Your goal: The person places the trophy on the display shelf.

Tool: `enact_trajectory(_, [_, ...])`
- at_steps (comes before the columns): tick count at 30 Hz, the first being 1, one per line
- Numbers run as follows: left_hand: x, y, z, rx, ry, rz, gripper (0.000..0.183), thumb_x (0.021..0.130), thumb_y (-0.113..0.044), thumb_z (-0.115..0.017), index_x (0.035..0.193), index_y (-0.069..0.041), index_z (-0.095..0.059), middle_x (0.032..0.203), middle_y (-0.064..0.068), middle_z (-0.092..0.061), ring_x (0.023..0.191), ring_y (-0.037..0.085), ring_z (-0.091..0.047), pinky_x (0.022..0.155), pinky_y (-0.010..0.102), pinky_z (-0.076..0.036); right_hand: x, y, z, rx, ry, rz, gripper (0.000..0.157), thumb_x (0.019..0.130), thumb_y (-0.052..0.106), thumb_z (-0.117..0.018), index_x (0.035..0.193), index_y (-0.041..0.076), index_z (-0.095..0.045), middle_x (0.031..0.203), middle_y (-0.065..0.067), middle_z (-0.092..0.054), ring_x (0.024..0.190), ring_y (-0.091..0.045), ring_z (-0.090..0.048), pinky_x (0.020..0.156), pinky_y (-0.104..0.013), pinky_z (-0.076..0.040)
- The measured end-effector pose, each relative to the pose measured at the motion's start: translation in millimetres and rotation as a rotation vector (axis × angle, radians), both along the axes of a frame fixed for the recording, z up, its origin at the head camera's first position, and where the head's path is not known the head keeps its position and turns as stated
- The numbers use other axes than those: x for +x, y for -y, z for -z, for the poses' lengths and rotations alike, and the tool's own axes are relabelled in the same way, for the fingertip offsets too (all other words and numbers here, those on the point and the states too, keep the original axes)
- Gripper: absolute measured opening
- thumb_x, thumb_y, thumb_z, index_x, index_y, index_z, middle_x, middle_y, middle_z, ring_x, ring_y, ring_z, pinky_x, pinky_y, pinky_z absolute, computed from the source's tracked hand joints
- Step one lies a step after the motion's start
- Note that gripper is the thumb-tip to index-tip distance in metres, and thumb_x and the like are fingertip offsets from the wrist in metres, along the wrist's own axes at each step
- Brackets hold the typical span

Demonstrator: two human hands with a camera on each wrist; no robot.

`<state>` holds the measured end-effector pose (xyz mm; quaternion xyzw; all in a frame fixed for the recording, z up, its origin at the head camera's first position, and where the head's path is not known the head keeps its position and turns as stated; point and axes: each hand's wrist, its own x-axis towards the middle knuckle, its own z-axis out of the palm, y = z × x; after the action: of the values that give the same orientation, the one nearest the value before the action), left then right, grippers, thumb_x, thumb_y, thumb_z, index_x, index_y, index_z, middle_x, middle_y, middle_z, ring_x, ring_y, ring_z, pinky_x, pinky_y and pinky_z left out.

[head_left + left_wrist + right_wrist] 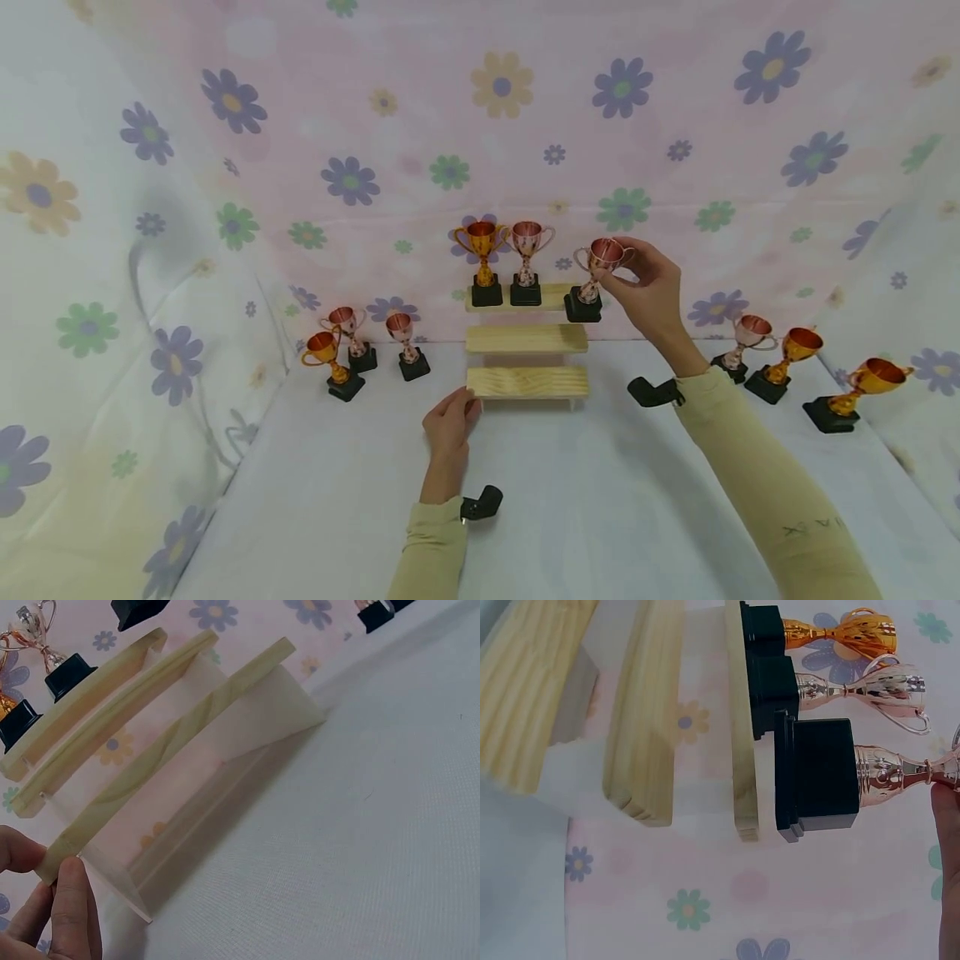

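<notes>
My right hand (pixel 647 287) pinches the cup of a rose-gold trophy (pixel 588 287) by its side, its black base (pixel 821 776) close to the right end of the top shelf (pixel 555 297). On that shelf stand a gold trophy (pixel 486 258) and a rose-gold trophy (pixel 527 258), side by side at left and middle. The three-step wooden stand has pale, see-through side panels (pixel 262 720). With thumb and fingers, my left hand (pixel 450 423) grips the left end of its lowest shelf (pixel 527 382). The middle shelf (pixel 527 338) carries nothing.
Left of the stand are a gold trophy (pixel 324 358) and two rose-gold ones (pixel 405 342). To the right are another rose-gold trophy (pixel 746 342) and two gold ones (pixel 862 392). A flowered cloth (pixel 420 108) hangs behind the white table (pixel 555 517).
</notes>
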<state>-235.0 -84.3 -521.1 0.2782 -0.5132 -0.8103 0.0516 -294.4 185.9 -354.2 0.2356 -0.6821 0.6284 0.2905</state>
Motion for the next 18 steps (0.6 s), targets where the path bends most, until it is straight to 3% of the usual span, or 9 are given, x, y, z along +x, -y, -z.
enact_trajectory(5, [-0.4, 1.5, 1.2, -0.004, 0.018, 0.003, 0.034, 0.094, -0.009, -0.070, 0.125, 0.005, -0.066, 0.114, 0.017, -0.066, 0.093, 0.016, -0.068, 0.086, 0.025, -0.061, -10.2, 6.1, -4.0, -0.001, 0.030, -0.003, 0.042, 0.084, -0.016, -0.070, 0.125, -0.017, -0.060, 0.107, 0.004, -0.066, 0.092, -0.009, -0.064, 0.086, -0.018, -0.058])
enact_trajectory(12, [-2.0, 2.8, 1.6, -0.013, 0.006, -0.004, 0.032, 0.093, -0.008, -0.071, 0.122, 0.006, -0.067, 0.113, 0.017, -0.067, 0.092, 0.016, -0.069, 0.084, 0.025, -0.061, -53.0, 4.3, 9.9, 0.000, 0.090, -0.011, 0.041, 0.086, -0.005, -0.075, 0.126, -0.007, -0.065, 0.108, 0.006, -0.068, 0.094, -0.011, -0.065, 0.093, -0.024, -0.055])
enact_trajectory(18, [-3.3, 2.7, 2.2, -0.006, -0.001, -0.007, 0.032, 0.093, -0.007, -0.071, 0.121, 0.006, -0.068, 0.110, 0.017, -0.068, 0.090, 0.015, -0.069, 0.083, 0.025, -0.062, -62.9, 12.7, 3.9, 0.022, 0.143, -0.042, 0.041, 0.087, -0.004, -0.075, 0.126, -0.009, -0.064, 0.107, 0.004, -0.067, 0.094, -0.010, -0.064, 0.092, -0.025, -0.054])
